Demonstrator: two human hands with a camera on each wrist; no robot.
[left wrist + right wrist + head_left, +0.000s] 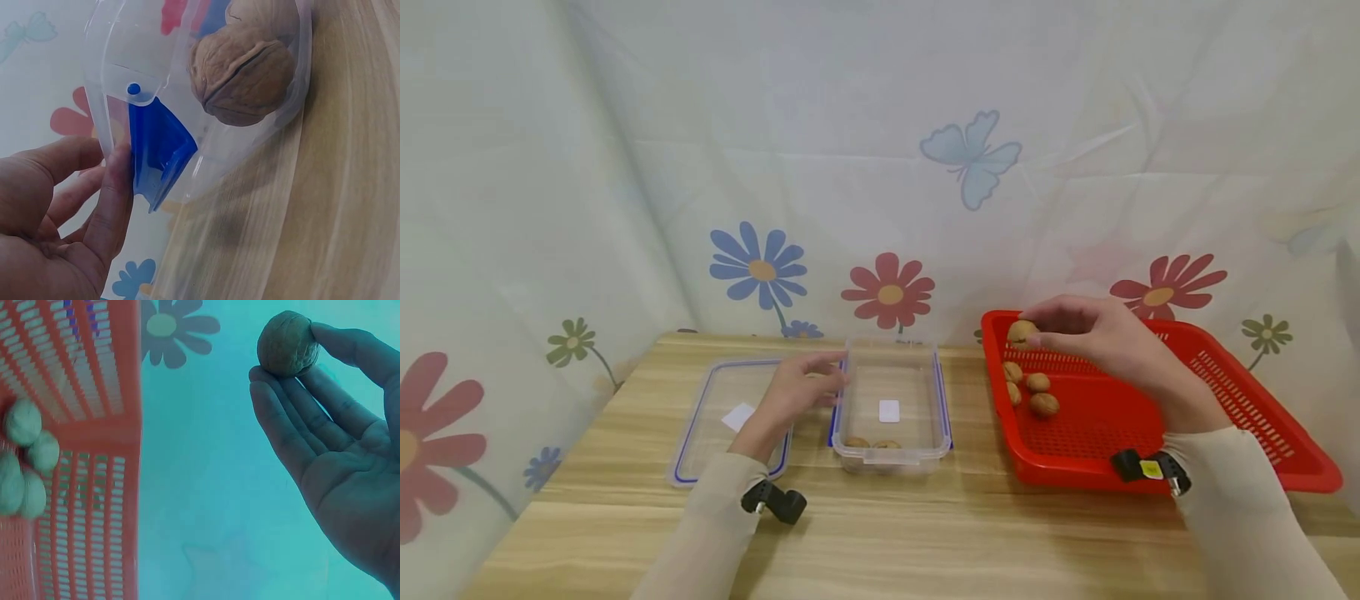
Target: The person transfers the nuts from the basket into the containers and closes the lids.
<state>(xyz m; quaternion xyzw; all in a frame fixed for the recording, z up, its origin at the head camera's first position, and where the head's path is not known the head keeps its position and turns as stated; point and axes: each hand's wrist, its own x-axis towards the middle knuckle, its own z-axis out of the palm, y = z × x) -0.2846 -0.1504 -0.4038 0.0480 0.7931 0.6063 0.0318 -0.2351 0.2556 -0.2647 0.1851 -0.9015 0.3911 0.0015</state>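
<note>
head view: rough round walnut point(1021, 334) in grip of right hand point(1105, 337), loose left hand point(793, 388) against clear plastic box point(917, 456)

The walled box point(917, 459) and basket point(1075, 477) flank a passable gap.

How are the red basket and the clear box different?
Colour: the red basket is red all over, while the clear box is see-through with blue side flaps.
Walls: the basket's have rows of slots; the box's look smooth and solid.
Size: the basket is wider than the box.
Both are open on top and contain walnuts.
</note>
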